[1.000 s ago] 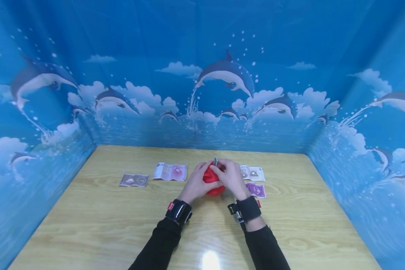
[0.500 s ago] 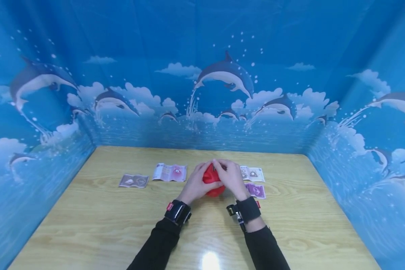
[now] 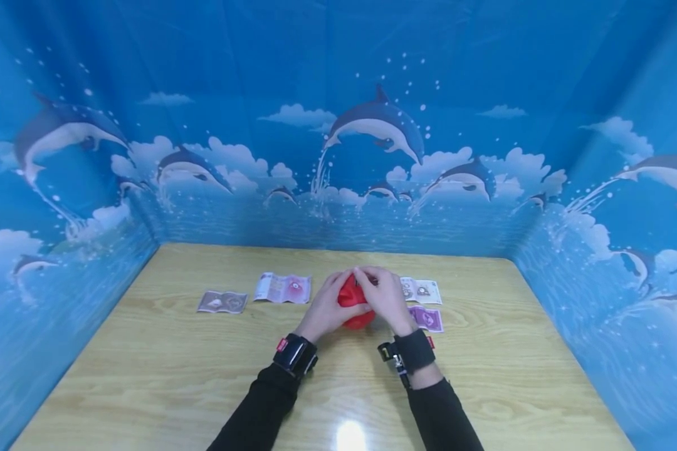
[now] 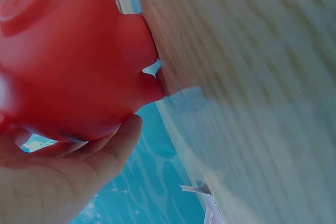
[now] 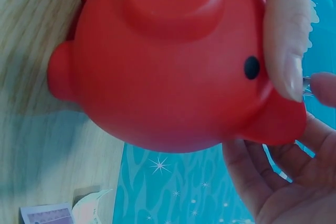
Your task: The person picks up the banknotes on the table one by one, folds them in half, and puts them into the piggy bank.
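A red piggy bank stands on the table, its snout turned toward me as the right wrist view shows. My left hand grips its left side, thumb across the front; in the left wrist view the fingers lie against the round body. Over the top, my right hand has its fingers curled together. A thin pale sliver, the edge of a folded banknote, shows at the right fingertips beside the ear. The slot itself is hidden by the hands.
To the left lie a brownish banknote and a pink one. On the right are a pale banknote and a purple one. A dolphin-print curtain borders the wooden table at the back and sides.
A second ago the folded banknote stood up above the piggy bank between the hands; it has sunk from sight in the head view. The hands have barely shifted.
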Action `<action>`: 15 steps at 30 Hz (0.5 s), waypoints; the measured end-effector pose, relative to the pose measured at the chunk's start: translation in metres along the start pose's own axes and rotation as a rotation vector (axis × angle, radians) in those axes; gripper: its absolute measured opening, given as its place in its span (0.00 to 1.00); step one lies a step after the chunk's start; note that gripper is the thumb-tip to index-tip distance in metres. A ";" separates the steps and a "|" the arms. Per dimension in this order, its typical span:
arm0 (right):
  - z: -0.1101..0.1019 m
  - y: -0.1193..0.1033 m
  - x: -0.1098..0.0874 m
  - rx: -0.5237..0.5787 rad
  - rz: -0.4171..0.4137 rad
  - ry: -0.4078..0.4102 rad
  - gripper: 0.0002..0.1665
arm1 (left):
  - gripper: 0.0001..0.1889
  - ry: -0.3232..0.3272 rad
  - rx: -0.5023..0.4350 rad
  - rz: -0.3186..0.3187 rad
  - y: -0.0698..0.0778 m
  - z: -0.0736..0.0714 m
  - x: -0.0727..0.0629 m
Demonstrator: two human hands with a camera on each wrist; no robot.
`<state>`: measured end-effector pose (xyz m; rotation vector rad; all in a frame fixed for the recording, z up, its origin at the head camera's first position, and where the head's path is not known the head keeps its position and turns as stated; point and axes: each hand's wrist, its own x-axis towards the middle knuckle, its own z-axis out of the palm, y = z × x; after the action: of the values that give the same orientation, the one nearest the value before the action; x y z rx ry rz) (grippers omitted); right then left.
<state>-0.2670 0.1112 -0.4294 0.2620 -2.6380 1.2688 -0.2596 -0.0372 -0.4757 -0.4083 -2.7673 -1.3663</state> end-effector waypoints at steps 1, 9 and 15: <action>0.000 0.000 0.000 -0.001 0.000 0.000 0.22 | 0.47 -0.001 0.002 0.002 0.000 0.000 0.000; 0.000 0.001 0.000 -0.003 0.000 0.004 0.22 | 0.47 0.002 0.000 0.012 0.003 -0.001 -0.002; 0.001 0.001 0.000 0.001 -0.001 0.007 0.22 | 0.46 0.006 -0.001 0.021 0.002 -0.001 -0.002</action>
<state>-0.2672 0.1110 -0.4306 0.2589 -2.6314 1.2679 -0.2579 -0.0376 -0.4736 -0.4317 -2.7498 -1.3619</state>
